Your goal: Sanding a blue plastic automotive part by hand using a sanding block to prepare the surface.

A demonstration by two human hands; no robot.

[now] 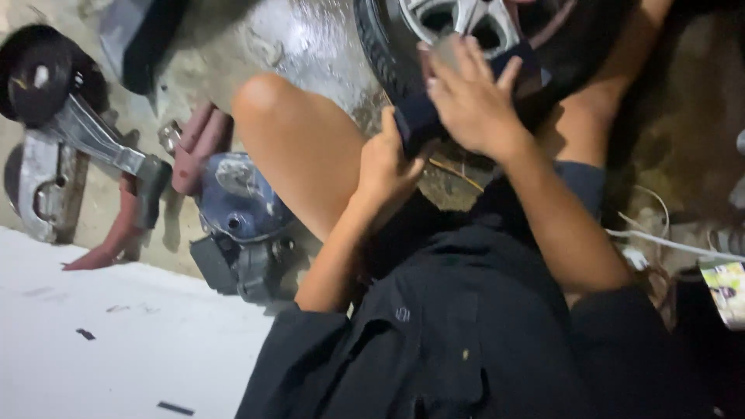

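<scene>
While both hands work at the far centre of the scene, the left hand is closed around the near-left end of a dark blue cloth, thumb up and fingers wrapped under it. The right hand lies flat on the same cloth, fingers spread apart and pointing to the far left, pressing it against the tyre of a wheel. The cloth is dark navy, folded thick, and runs as a band from the left hand up toward the far right, where a further part of it shows past the right fingertips. The tyre is black with a ribbed tread; inside it sits a silver alloy rim with angular spokes, only partly in view at the far edge. The wheel stands between the person's bare knees, the left knee raised just left of the hands.

On the left, well apart from the hands, car parts lie on the dusty concrete ground: a grey metal bracket arm, a black round part, a blue-grey housing and a dark red piece. A white board fills the near left. White cables trail at the right. No containers can be made out.
</scene>
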